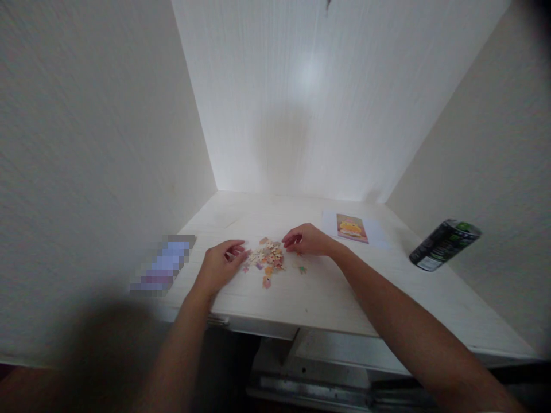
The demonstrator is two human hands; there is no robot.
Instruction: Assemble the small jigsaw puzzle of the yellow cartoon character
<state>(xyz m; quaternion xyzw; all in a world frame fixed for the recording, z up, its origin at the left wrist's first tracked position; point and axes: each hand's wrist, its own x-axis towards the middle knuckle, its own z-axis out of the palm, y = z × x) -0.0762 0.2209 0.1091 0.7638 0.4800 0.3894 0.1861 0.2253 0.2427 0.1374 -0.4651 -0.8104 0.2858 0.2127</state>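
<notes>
A small heap of pastel jigsaw pieces (269, 258) lies on a white desk (344, 292). My left hand (221, 265) rests on the desk at the heap's left edge, fingers curled, fingertips touching pieces there. My right hand (306, 240) sits at the heap's upper right, fingers bent down onto the pieces. Whether either hand pinches a piece is too small to tell. A few stray pieces (302, 267) lie just right of the heap.
A picture card (352, 228) with a yellow figure lies on white paper behind my right hand. A dark can (443, 245) stands at the right, by the wall. A blurred-out flat object (166, 265) sits at the desk's left. Walls enclose three sides.
</notes>
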